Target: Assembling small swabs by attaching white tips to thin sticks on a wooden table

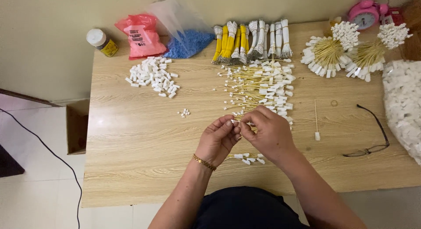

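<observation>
My left hand [218, 139] and my right hand [267, 131] meet over the middle of the wooden table [131, 145], pinching a thin yellow wire with a small white connector [235, 122] between the fingertips. A gold bracelet circles my left wrist. Just beyond my hands lies a loose pile of yellow wires with white connectors [259, 86]. A few finished wires [247, 158] lie under my wrists. A heap of loose white connectors [153, 75] sits to the left, with a few stray ones [184, 112] nearer.
Bundled yellow and white wires [252, 40] line the far edge. Tied wire bunches [346, 51] lie at the right, by a pink alarm clock [364, 14]. A pink bag [141, 35], blue-bead bag [186, 42], small jar [101, 41], spectacles [372, 132], single wire [316, 119] and white-parts bag [403, 106] are also there.
</observation>
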